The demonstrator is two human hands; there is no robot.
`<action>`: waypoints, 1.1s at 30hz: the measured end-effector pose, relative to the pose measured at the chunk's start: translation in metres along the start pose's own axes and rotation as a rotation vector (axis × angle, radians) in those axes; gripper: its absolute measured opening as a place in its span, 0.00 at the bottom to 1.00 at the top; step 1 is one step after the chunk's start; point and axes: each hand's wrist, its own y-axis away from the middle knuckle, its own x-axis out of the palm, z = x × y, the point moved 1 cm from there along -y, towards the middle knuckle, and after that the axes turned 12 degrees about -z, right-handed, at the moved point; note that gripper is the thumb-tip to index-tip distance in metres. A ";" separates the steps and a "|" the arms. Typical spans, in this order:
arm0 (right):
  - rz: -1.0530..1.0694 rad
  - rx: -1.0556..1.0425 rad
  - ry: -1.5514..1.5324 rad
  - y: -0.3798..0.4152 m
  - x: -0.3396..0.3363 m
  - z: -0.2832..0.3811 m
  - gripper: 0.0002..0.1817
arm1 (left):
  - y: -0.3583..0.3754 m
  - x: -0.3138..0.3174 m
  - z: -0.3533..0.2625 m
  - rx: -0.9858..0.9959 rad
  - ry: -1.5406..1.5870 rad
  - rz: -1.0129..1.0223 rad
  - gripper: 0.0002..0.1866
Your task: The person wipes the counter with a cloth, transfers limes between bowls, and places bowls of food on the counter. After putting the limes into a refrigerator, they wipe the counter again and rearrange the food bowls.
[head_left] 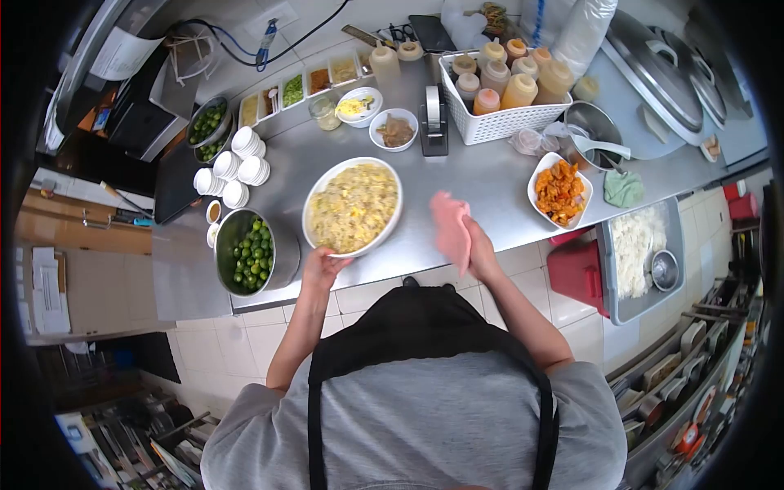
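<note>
So the biggest thing is the steel table [490,214], and it's pretty crowded. A white basket [506,122] of sauce bottles fills the back right, and a metal pot [276,260] of green limes sits at the front left, near stacked white cups [249,143]. Between pot and tape dispenser [434,122] is the big white bowl [353,207] of yellow fried rice; the left hand [325,269] has its fingers curled on the near rim. Right hand's [478,245] fingers are pinching a pink cloth [452,231], kinda blurry, off the bowl's right side.
</note>
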 end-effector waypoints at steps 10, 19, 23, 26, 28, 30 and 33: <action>-0.651 -1.291 2.130 -0.084 -0.053 0.059 0.33 | -0.053 -0.003 -0.033 0.101 0.139 -0.206 0.17; -0.887 -1.385 1.988 -0.106 -0.076 0.064 0.31 | -0.015 0.020 -0.001 -0.076 0.023 -0.047 0.16; -0.747 -1.344 2.023 -0.034 -0.068 0.042 0.31 | 0.008 0.082 0.033 -0.156 -0.177 0.204 0.20; -0.646 -1.294 1.960 -0.006 -0.092 0.034 0.28 | 0.007 0.141 0.061 -0.194 -0.341 0.384 0.23; -0.515 -1.319 1.933 0.018 -0.107 0.044 0.27 | 0.003 0.183 0.080 -0.222 -0.423 0.482 0.23; -0.294 -1.405 1.914 0.038 -0.132 0.056 0.28 | -0.005 0.224 0.101 -0.198 -0.547 0.551 0.22; -0.198 -1.432 1.951 0.057 -0.191 0.087 0.30 | -0.013 0.282 0.130 -0.184 -0.615 0.592 0.23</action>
